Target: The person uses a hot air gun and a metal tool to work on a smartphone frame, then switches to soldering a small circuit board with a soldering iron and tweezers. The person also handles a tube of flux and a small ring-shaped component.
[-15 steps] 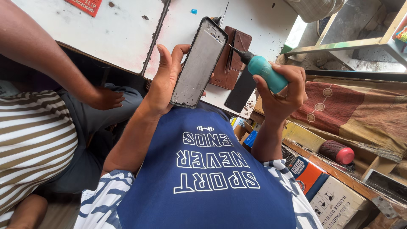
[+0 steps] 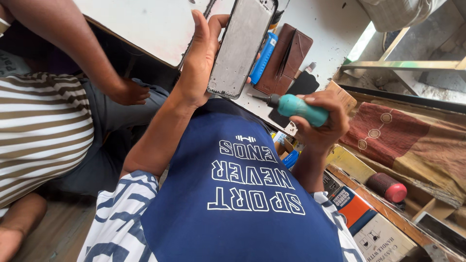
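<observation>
Overhead, a bare phone frame [image 2: 241, 47] is held upright above the white table [image 2: 145, 24], gripped along its edge by the left hand [image 2: 199, 63]. Just below it, a teal-handled screwdriver [image 2: 293, 106] is clasped in the closed right hand [image 2: 323, 121], its tip pointed toward the frame's lower corner. A brown wallet [image 2: 286, 56] is seen beyond.
</observation>
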